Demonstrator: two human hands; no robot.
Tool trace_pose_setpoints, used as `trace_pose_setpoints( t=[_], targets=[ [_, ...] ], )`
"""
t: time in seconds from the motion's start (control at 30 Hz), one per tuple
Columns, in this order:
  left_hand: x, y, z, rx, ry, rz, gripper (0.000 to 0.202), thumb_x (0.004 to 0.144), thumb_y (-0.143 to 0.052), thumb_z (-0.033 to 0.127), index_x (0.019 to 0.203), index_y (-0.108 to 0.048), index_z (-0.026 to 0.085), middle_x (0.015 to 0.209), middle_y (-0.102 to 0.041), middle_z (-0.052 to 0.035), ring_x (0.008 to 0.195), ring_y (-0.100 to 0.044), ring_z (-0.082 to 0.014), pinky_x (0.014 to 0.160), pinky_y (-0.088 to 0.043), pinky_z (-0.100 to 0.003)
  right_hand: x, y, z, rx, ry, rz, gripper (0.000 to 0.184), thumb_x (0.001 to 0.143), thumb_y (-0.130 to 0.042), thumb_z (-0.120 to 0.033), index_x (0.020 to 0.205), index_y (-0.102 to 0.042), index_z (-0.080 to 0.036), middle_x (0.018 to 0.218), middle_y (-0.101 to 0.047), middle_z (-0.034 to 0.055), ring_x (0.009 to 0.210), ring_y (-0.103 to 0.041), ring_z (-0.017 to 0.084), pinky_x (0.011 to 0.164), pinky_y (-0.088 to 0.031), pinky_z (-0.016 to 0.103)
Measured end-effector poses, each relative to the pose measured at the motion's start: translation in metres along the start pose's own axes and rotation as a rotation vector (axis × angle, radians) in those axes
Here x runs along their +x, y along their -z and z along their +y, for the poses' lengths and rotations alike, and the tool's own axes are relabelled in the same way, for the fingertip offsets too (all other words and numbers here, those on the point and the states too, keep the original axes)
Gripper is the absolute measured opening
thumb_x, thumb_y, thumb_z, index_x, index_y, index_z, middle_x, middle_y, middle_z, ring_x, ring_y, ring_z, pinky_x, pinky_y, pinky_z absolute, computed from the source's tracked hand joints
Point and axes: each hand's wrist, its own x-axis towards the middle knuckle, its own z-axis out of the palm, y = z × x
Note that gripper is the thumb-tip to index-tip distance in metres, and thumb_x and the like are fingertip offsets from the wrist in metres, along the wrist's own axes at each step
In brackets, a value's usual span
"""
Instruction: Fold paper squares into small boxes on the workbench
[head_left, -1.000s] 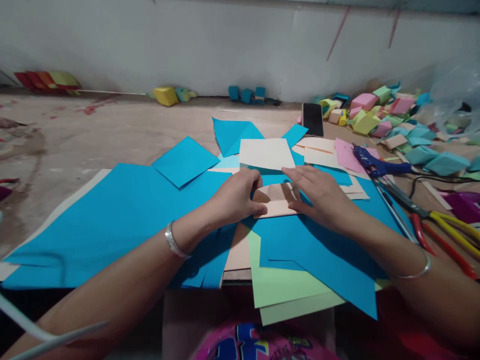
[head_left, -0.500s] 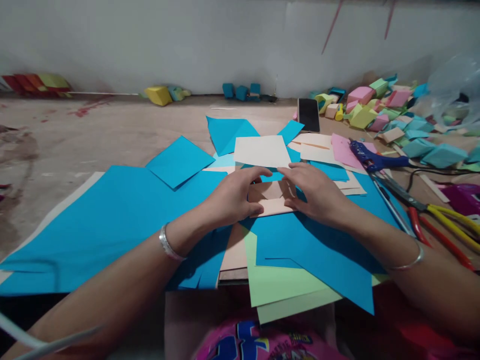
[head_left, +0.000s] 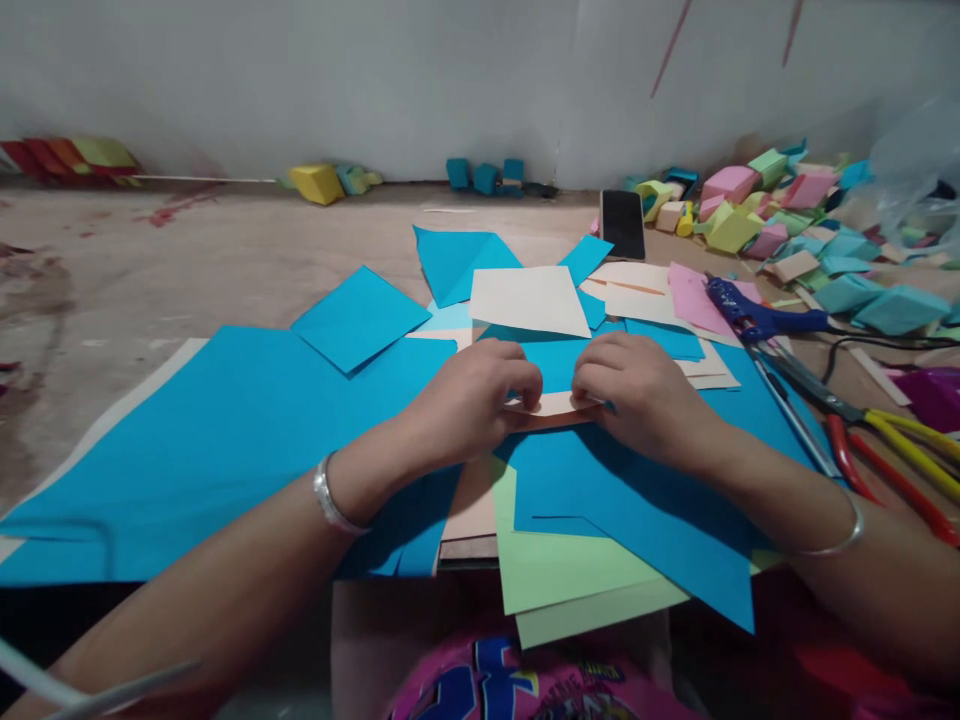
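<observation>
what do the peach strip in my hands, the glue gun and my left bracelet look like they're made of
The strip: paper or thin card, matte, judging by its thin edge and folded shape.
The glue gun: probably hard plastic, given its moulded shape and even blue colour.
The bracelet: likely polished metal, from its silvery shine, though silver-coloured plastic can't be ruled out.

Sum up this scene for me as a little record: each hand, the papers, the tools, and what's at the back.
Left hand: fingers curled at the left end of a folded peach paper
Right hand: fingers curled at its right end
Papers: blue sheets; green sheets at the near edge
Tools, right: blue glue gun, yellow-handled scissors
Back: phone, heap of paper shapes
</observation>
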Motion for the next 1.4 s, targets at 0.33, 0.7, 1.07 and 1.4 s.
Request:
trace_pose_setpoints(
  t=[0.33, 0.7, 1.07, 1.4],
  targets=[
    [-0.003, 0.009, 0.008, 0.115, -0.051, -0.134, 0.009, 0.086, -0.057, 0.017, 0.086, -0.066, 0.017, 0.091, -0.059, -0.0068, 0.084, -0.053, -0.0192, 0.065, -0.038, -0.028, -0.012, 0.020, 0.000, -0.185, 0.171, -0.243, 0.017, 0.094, -0.049, -0.019, 0.095, -0.066, -0.017, 0.097, -0.066, 0.0100, 0.090, -0.054, 0.023, 0.073, -0.033, 0.034],
    [-0.003, 0.010, 0.005, 0.041, 0.017, -0.052, 0.015, 0.079, -0.070, 0.027, 0.089, -0.063, 0.017, 0.089, -0.063, -0.0039, 0.081, -0.056, -0.0180, 0.064, -0.040, -0.027, -0.017, 0.011, -0.007, -0.302, 0.083, -0.036, 0.020, 0.088, -0.048, -0.008, 0.085, -0.067, -0.013, 0.081, -0.068, 0.0086, 0.066, -0.058, 0.018, 0.054, -0.029, 0.031],
    [-0.001, -0.017, 0.024, -1.177, 0.185, 0.198, 0.034, 0.087, -0.061, 0.040, 0.113, -0.056, 0.018, 0.124, -0.059, -0.0136, 0.121, -0.053, -0.0258, 0.103, -0.043, -0.045, -0.009, -0.010, -0.027, -0.202, -0.041, 0.550, 0.019, 0.089, -0.051, -0.011, 0.099, -0.066, -0.009, 0.094, -0.072, 0.0127, 0.080, -0.066, 0.022, 0.068, -0.047, 0.032],
    [-0.003, -0.027, 0.023, -1.266, 0.391, 0.357, 0.044, 0.076, -0.052, 0.016, 0.119, -0.048, 0.018, 0.098, -0.063, -0.0051, 0.084, -0.060, -0.0163, 0.070, -0.047, -0.028, -0.004, -0.017, -0.043, -0.059, 0.202, 0.496, 0.028, 0.091, -0.052, -0.018, 0.115, -0.062, -0.007, 0.107, -0.066, 0.0185, 0.088, -0.061, 0.026, 0.070, -0.052, 0.038]
  ],
)
